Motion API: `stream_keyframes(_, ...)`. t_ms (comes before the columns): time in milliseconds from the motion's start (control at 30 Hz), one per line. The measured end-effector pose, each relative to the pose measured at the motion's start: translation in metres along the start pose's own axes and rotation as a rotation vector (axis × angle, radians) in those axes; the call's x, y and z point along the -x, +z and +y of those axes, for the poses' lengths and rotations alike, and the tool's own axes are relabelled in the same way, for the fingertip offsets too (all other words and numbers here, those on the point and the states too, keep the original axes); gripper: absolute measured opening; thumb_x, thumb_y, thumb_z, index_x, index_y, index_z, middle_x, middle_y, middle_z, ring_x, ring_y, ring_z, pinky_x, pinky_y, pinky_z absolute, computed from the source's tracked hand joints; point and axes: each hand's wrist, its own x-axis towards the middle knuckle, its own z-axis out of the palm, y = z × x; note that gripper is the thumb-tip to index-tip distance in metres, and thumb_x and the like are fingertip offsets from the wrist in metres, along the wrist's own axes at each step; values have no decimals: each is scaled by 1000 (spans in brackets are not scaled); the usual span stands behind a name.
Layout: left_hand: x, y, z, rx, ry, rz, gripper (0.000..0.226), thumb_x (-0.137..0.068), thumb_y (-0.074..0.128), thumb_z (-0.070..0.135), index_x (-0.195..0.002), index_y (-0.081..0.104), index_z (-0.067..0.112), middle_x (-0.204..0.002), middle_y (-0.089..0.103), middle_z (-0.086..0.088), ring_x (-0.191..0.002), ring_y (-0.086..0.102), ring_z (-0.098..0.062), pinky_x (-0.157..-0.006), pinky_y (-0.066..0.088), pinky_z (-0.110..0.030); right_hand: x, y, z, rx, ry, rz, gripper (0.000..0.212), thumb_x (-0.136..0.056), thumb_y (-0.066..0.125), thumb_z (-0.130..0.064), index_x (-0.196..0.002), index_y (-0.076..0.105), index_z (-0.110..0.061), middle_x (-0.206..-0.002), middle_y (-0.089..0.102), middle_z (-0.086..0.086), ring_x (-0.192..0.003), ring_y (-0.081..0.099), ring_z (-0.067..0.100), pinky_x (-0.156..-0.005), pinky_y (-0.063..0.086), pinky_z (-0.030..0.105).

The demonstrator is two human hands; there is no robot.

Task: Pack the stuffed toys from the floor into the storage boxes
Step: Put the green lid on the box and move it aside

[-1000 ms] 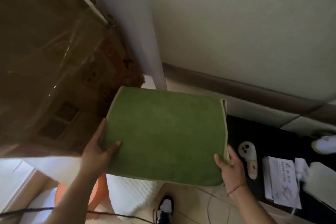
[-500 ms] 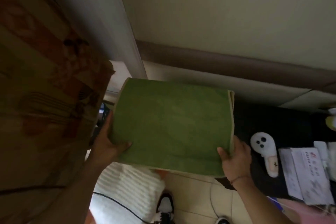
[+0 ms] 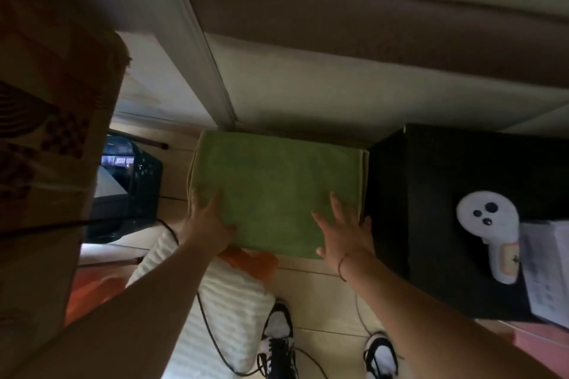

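Lowered since a second ago: green fabric storage box (image 3: 277,191) has gone from held up against the wall to sitting low by the floor, wedged between the wall base and the black cabinet (image 3: 431,194), its right edge touching the cabinet side. Far left, big brown cardboard box (image 3: 46,138) fills the edge; just right of it a dark plastic crate (image 3: 138,181) on the floor. Left hand (image 3: 209,224) now rests on the green box's near left corner, fingers straight, thumb spread on top. White ribbed stuffed toy (image 3: 221,301) with an orange part (image 3: 249,258) lies on the floor under the left forearm, touching the box's near edge. Right hand (image 3: 341,231) lies flat on the box's near right part, fingers spread straight, not gripping. Black-and-white shoes (image 3: 277,338) below. White controller (image 3: 489,224) and papers (image 3: 548,268) lie on the cabinet top.
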Motion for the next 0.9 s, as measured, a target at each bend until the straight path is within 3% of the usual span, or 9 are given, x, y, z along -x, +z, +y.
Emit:
stream_keyframes(100,0,20,-3,-135,-42,-102,84,-84,61,48,-150,8,46,-162,-12,-3,-146,14,-39,-113,32,-53,-13,16,-3,31,-15,-114,70,-91,53,-43,-148,11,-41,-157,-23,3,-145,1,38,-111,15,64)
stream_keyframes(233,10,30,0,-290,-27,-160,80,-89,50,50,-149,-2,49,-160,-22,-4,-146,8,-43,-116,17,-59,-23,32,-11,130,-29,-162,75,-89,53,-48,-148,5,-45,-155,-28,8,-143,0,45,-112,6,63)
stream_keyframes(367,25,29,2,-354,36,-155,82,-89,50,51,-152,-2,41,-162,-18,-6,-147,9,-41,-117,19,-57,-19,24,-18,135,22,-190,79,-90,50,-48,-148,-3,-41,-155,-29,10,-144,-4,44,-111,-1,63)
stream_keyframes(600,104,-14,95,-254,237,87,92,-91,52,48,-150,-18,38,-158,-30,-1,-149,-12,-31,-121,12,-52,45,-60,-22,-184,114,93,79,-93,42,-52,-150,-8,-32,-157,-24,5,-146,-8,35,-115,1,56)
stream_keyframes(800,210,-69,185,-231,364,173,96,-88,50,54,-148,-23,37,-148,-41,3,-150,-12,-26,-121,10,-45,166,-134,9,-379,158,207,79,-91,43,-52,-151,-5,-35,-158,-20,0,-147,3,23,-117,14,48)
stream_keyframes(867,243,-84,205,-232,380,190,103,-85,51,56,-142,-33,34,-141,-45,4,-150,-15,-25,-120,8,-44,205,-143,18,-433,177,304,77,-87,45,-54,-151,7,-35,-160,-14,0,-146,16,25,-113,24,52)
stream_keyframes(900,255,-88,213,-225,376,199,105,-85,51,57,-138,-36,34,-142,-45,5,-150,-15,-24,-120,8,-45,224,-149,23,-404,180,433,77,-80,48,-57,-149,24,-33,-161,0,2,-139,36,26,-103,37,56)
